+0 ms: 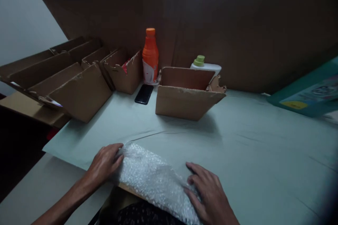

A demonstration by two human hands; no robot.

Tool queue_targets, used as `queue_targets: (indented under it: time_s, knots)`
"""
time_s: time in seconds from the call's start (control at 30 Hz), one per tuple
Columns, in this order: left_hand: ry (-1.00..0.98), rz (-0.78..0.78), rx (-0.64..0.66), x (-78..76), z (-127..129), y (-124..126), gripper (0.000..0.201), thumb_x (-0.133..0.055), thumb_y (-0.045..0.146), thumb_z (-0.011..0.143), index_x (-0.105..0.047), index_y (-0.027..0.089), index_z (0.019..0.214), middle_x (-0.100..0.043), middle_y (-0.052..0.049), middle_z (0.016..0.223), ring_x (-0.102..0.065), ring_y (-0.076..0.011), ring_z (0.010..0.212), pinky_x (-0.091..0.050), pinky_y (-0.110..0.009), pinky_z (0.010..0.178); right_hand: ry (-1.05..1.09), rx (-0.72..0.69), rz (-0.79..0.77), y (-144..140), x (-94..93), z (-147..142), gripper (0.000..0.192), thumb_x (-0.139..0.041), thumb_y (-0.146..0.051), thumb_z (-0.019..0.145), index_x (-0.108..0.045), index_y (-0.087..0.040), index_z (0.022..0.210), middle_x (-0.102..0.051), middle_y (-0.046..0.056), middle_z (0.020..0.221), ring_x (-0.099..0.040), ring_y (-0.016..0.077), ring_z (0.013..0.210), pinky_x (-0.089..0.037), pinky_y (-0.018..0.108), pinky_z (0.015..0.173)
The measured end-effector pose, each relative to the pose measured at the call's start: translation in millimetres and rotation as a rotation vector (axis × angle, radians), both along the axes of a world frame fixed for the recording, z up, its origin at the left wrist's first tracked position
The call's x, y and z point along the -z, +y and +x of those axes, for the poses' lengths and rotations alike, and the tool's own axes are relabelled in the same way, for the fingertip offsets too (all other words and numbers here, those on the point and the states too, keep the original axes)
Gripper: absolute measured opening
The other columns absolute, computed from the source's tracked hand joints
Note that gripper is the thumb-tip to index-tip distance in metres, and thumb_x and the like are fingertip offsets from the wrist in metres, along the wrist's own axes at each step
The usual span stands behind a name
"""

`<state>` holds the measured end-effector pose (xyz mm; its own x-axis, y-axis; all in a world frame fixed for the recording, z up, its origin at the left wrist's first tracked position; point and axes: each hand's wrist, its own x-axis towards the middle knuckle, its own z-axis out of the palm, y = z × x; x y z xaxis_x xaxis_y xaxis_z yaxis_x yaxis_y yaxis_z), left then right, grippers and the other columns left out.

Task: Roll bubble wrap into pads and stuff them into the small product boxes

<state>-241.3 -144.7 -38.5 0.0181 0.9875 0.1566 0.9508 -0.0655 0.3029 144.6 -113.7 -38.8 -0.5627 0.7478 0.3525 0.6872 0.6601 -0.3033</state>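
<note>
Readable text: none can be made out anywhere in the head view.
Orange bottle (150, 56): a white and orange label is carried on its lower half, but no word or brand can be read on it.
White bottle (206, 65): only the green cap and a plain white shoulder are shown above the box; no lettering is seen.
Green printed packaging (307, 95): a yellow patch and a pale printed panel with blurred dark marks are shown at the right edge; the marks are too smeared to be read.
Phone (144, 94): a dark screen is shown, with no writing on it.
</note>
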Motion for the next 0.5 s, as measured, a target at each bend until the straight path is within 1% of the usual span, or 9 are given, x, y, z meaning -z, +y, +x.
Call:
queue_targets:
  time_s: [0.07,0.13,0.2,0.23,0.3,0.37,0.4,0.43,0.5]
  knots:
    - [-0.059,-0.036,0.005,-7.7,8.9,11.3,0.031,-0.051,0.030,0.088,-0.061,0.024,0.117,-0.075,-0.006,0.097,-0.072,-0.0247,0.082,-0.055,-0.036,0.073,0.028,0.035,-0.103,11.4,-11.0,1.8,0.009,-0.054,-0.023,0.088,-0.062,-0.026,0.086,-0.076,0.007,0.099,-0.070,0.0256,0.091,-0.053,0.040,0.077]
    - [-0.087,-0.061,0.006,-19.3,21.6,27.0,0.037,-0.052,0.032,0.089,-0.058,0.026,0.126,-0.074,-0.003,0.091,-0.070,-0.0221,0.077,-0.054,-0.033,0.070,0.013,0.106,-0.181,34.3,-24.1,11.9,0.010,-0.054,-0.027,0.088,-0.064,-0.027,0.088,-0.074,0.004,0.085,-0.069,0.0243,0.081,-0.052,0.039,0.074]
    - [-0.049,-0.056,0.017,-29.0,33.8,44.1,0.045,-0.055,0.033,0.090,-0.053,0.025,0.134,-0.072,-0.002,0.089,-0.069,-0.0217,0.076,-0.054,-0.033,0.072,-0.052,0.173,-0.222,62.6,-35.1,29.9,0.012,-0.055,-0.033,0.087,-0.066,-0.026,0.088,-0.074,0.004,0.083,-0.069,0.0247,0.078,-0.052,0.040,0.076]
    - [0.000,-0.045,0.031,-31.8,38.2,51.5,0.049,-0.057,0.034,0.090,-0.050,0.024,0.137,-0.072,-0.003,0.091,-0.069,-0.0232,0.080,-0.054,-0.035,0.074,-0.091,0.216,-0.205,75.6,-39.0,40.6,0.016,-0.055,-0.036,0.086,-0.066,-0.025,0.091,-0.075,0.005,0.087,-0.070,0.0263,0.081,-0.051,0.042,0.078]
    - [0.113,0.006,0.054,-33.0,41.8,61.1,0.054,-0.060,0.036,0.089,-0.049,0.019,0.139,-0.070,-0.010,0.102,-0.068,-0.0288,0.092,-0.053,-0.041,0.080,-0.159,0.322,-0.106,93.3,-43.7,62.0,0.027,-0.052,-0.040,0.088,-0.068,-0.022,0.100,-0.076,0.010,0.101,-0.070,0.0319,0.092,-0.051,0.047,0.080]
    - [0.179,0.121,0.051,-31.1,40.1,63.4,0.053,-0.060,0.037,0.091,-0.049,0.015,0.138,-0.066,-0.017,0.117,-0.064,-0.0342,0.105,-0.052,-0.047,0.085,-0.171,0.392,0.024,97.0,-44.4,77.4,0.035,-0.048,-0.042,0.092,-0.069,-0.020,0.109,-0.074,0.013,0.113,-0.069,0.0352,0.101,-0.050,0.050,0.080]
    - [0.184,0.197,0.044,-30.0,38.8,62.8,0.050,-0.059,0.037,0.093,-0.051,0.015,0.137,-0.063,-0.019,0.123,-0.062,-0.0356,0.109,-0.052,-0.048,0.088,-0.157,0.388,0.065,94.4,-43.6,80.8,0.035,-0.047,-0.042,0.094,-0.069,-0.021,0.111,-0.074,0.013,0.115,-0.069,0.0345,0.102,-0.051,0.049,0.080]
    - [0.174,0.270,0.044,-29.0,38.1,61.7,0.045,-0.057,0.035,0.094,-0.052,0.015,0.135,-0.061,-0.020,0.127,-0.060,-0.0358,0.112,-0.051,-0.049,0.090,-0.131,0.352,0.084,89.9,-42.1,80.5,0.034,-0.047,-0.042,0.096,-0.069,-0.021,0.111,-0.074,0.011,0.113,-0.069,0.0323,0.102,-0.051,0.048,0.081]
    - [0.142,0.351,0.108,-26.7,40.7,60.6,0.037,-0.055,0.028,0.096,-0.055,0.017,0.131,-0.060,-0.018,0.129,-0.058,-0.0341,0.116,-0.049,-0.049,0.095,-0.073,0.236,0.091,79.7,-36.6,69.9,0.029,-0.048,-0.038,0.099,-0.069,-0.022,0.111,-0.075,0.009,0.112,-0.069,0.0276,0.102,-0.052,0.043,0.085]
